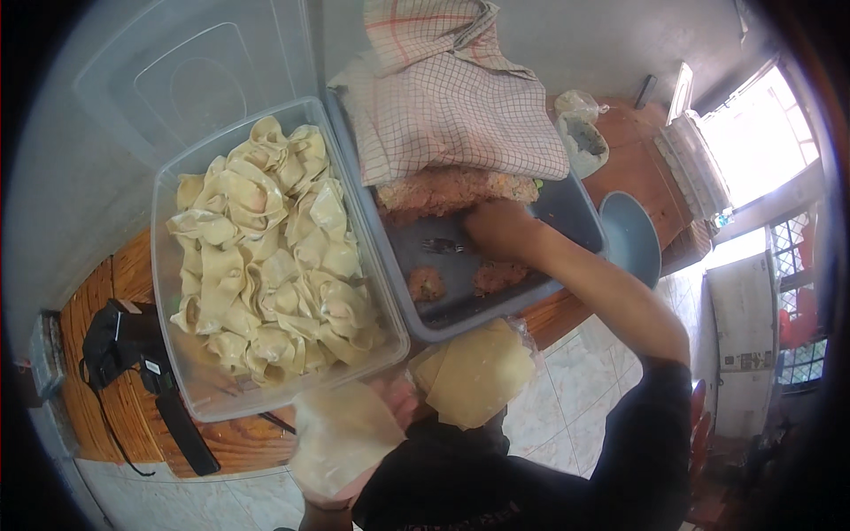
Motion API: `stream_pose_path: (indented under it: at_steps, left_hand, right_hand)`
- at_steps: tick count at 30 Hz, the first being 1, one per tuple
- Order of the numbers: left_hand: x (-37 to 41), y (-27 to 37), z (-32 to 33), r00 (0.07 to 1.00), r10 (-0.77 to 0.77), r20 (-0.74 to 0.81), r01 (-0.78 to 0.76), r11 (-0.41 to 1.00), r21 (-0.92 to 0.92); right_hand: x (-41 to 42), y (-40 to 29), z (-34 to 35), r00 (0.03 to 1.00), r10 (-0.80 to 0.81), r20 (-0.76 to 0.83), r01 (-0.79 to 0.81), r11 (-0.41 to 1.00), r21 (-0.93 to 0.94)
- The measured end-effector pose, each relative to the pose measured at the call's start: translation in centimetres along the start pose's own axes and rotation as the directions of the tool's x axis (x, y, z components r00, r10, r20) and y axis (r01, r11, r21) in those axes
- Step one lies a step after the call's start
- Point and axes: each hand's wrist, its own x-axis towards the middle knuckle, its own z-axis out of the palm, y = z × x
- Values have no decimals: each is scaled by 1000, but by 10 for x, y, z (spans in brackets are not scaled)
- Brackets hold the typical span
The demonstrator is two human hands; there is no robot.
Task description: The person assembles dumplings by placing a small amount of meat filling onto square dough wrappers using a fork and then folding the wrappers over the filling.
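My left hand (397, 397) is low in the picture, mostly hidden beneath a pale square wonton wrapper (342, 438) that it holds. My right hand (498, 229) is curled over a grey plastic tub (564, 219), close to a mass of minced filling (458, 189). A metal fork (441, 246) sticks out leftward from its grip; its handle is hidden. Two small lumps of filling lie nearer to me in the tub, one of them a meat lump (425, 284). A stack of wrappers (481, 375) in clear plastic sits by the tub's near edge.
At left, a clear plastic container (176, 372) holds several folded wontons (265, 265), its lid (199, 73) raised behind. A checked cloth (458, 119) covers the tub's far part. A bluish bowl (631, 235) stands right; a black strapped device (123, 338) lies left on the wooden table (133, 418).
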Motion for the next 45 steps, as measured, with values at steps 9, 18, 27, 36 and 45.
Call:
stream_pose_path:
  at_steps: [9,18,27,36,45]
  left_hand:
    - [-3,60,-47,969,244,-31,-243,969,33]
    - [19,86,-25,951,302,-66,-310,926,-217]
    - [20,99,-36,944,203,260,-129,952,-276]
    - [28,81,-20,925,351,142,-337,934,-117]
    - [27,79,-18,915,394,89,-380,914,-142]
  right_hand:
    - [-23,6,-50,961,-246,-125,261,958,120]
    - [-53,8,-56,966,-130,222,167,974,-155]
    - [-47,7,-28,960,-99,-262,124,989,81]
    - [-64,12,-14,993,-25,-113,17,998,-65]
    - [-69,13,-56,994,98,-46,-90,984,154]
